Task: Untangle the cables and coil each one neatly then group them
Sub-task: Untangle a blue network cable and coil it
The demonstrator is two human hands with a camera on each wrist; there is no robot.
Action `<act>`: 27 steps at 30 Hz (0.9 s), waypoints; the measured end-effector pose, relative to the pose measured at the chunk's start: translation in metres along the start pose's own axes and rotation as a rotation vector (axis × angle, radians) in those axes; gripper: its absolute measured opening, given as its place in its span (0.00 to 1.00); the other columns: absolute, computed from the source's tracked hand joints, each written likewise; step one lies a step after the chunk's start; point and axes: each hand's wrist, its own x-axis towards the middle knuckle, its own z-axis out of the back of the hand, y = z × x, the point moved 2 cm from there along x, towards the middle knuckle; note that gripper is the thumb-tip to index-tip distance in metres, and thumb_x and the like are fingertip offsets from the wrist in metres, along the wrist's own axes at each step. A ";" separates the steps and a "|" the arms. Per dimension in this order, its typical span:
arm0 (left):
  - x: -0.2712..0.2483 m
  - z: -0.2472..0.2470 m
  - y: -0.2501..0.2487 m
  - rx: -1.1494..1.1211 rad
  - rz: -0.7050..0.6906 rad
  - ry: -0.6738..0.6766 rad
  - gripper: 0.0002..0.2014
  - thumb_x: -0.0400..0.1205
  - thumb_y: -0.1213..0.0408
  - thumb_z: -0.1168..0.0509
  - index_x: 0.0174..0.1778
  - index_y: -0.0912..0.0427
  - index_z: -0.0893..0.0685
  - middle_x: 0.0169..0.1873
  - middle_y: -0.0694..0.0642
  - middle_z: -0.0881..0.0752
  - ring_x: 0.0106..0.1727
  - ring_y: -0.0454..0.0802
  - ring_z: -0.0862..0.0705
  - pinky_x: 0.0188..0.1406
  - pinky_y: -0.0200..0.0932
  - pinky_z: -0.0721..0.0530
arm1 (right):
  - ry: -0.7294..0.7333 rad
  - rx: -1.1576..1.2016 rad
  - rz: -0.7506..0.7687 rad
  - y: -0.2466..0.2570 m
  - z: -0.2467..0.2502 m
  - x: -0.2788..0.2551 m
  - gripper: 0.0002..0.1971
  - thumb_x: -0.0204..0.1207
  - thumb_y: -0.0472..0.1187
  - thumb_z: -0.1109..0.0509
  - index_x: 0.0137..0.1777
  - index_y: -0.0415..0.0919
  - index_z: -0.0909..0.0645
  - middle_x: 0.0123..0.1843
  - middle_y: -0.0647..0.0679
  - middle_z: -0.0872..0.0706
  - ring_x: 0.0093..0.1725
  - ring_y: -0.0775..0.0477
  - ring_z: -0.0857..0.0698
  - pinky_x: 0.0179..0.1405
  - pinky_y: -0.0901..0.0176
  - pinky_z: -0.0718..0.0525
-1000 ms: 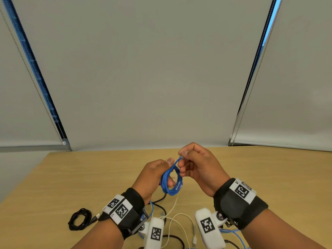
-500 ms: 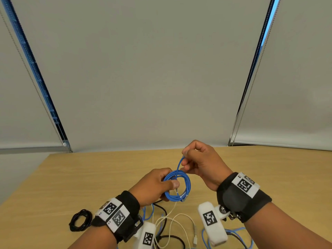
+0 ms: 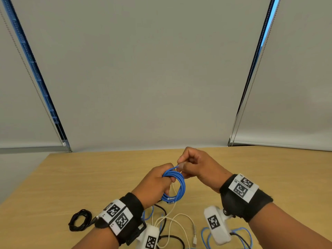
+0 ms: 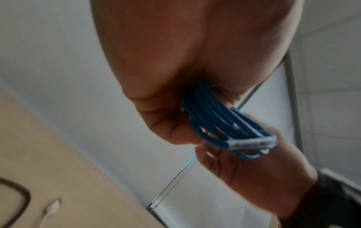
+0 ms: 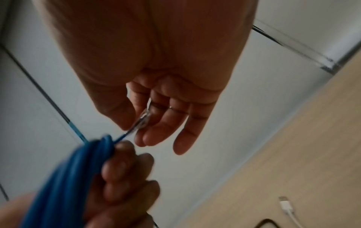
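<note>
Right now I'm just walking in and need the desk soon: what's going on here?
A person is coiling cables. Their left hand grips a coiled blue cable above the wooden table, while the right hand pinches its clear end plug. A coiled black cable lies at left; white, black and blue cables remain loose below.

In the head view we lose the left side of the blue coil [image 3: 177, 186] behind the left hand [image 3: 154, 186], and the clear plug at its end is mostly buried in the right hand [image 3: 195, 168]. The loose white cable [image 3: 179, 223], a black cable [image 3: 172, 238] and another blue cable [image 3: 240, 238] on the near tabletop [image 3: 89, 177] run under the wrist cameras and off the bottom edge. Both wrist views are blurred; we cannot count the coil's turns.
</note>
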 end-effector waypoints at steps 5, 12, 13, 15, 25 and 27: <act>0.000 -0.005 0.005 -0.073 -0.038 -0.066 0.11 0.78 0.66 0.38 0.33 0.45 0.23 0.28 0.51 0.24 0.30 0.49 0.26 0.34 0.47 0.26 | -0.028 -0.022 -0.029 -0.024 -0.013 -0.008 0.06 0.85 0.37 0.32 0.52 0.32 0.21 0.46 0.35 0.08 0.39 0.46 0.13 0.40 0.53 0.12; 0.003 -0.008 0.013 0.175 -0.126 -0.129 0.11 0.86 0.58 0.37 0.57 0.34 0.26 0.40 0.52 0.12 0.39 0.49 0.15 0.38 0.39 0.19 | -0.050 0.272 -0.224 -0.037 -0.024 -0.015 0.12 0.87 0.40 0.35 0.52 0.30 0.17 0.45 0.36 0.08 0.40 0.42 0.10 0.42 0.52 0.13; 0.004 -0.008 0.012 0.198 -0.140 -0.140 0.10 0.86 0.60 0.37 0.55 0.35 0.24 0.41 0.50 0.12 0.39 0.46 0.15 0.39 0.37 0.19 | -0.050 0.317 -0.238 -0.038 -0.025 -0.016 0.13 0.87 0.41 0.36 0.53 0.31 0.16 0.46 0.37 0.08 0.41 0.42 0.10 0.43 0.51 0.12; 0.006 -0.007 0.011 0.221 -0.138 -0.193 0.09 0.86 0.62 0.36 0.50 0.40 0.20 0.41 0.45 0.12 0.43 0.42 0.14 0.45 0.40 0.17 | -0.049 0.394 -0.244 -0.040 -0.028 -0.017 0.18 0.89 0.50 0.39 0.56 0.38 0.11 0.51 0.42 0.08 0.44 0.45 0.10 0.47 0.49 0.11; 0.007 0.005 0.014 -0.083 0.048 -0.163 0.05 0.82 0.67 0.27 0.46 0.65 0.15 0.36 0.63 0.10 0.35 0.50 0.12 0.40 0.46 0.14 | 0.018 0.293 -0.123 -0.050 -0.025 -0.012 0.10 0.80 0.43 0.25 0.56 0.38 0.15 0.49 0.39 0.07 0.48 0.42 0.08 0.47 0.50 0.10; 0.004 0.006 0.017 -0.327 0.121 -0.118 0.08 0.81 0.67 0.26 0.48 0.70 0.14 0.35 0.65 0.12 0.34 0.52 0.13 0.40 0.47 0.13 | 0.037 0.329 -0.116 -0.051 -0.024 -0.011 0.16 0.76 0.43 0.23 0.60 0.39 0.22 0.47 0.36 0.07 0.47 0.41 0.08 0.43 0.50 0.10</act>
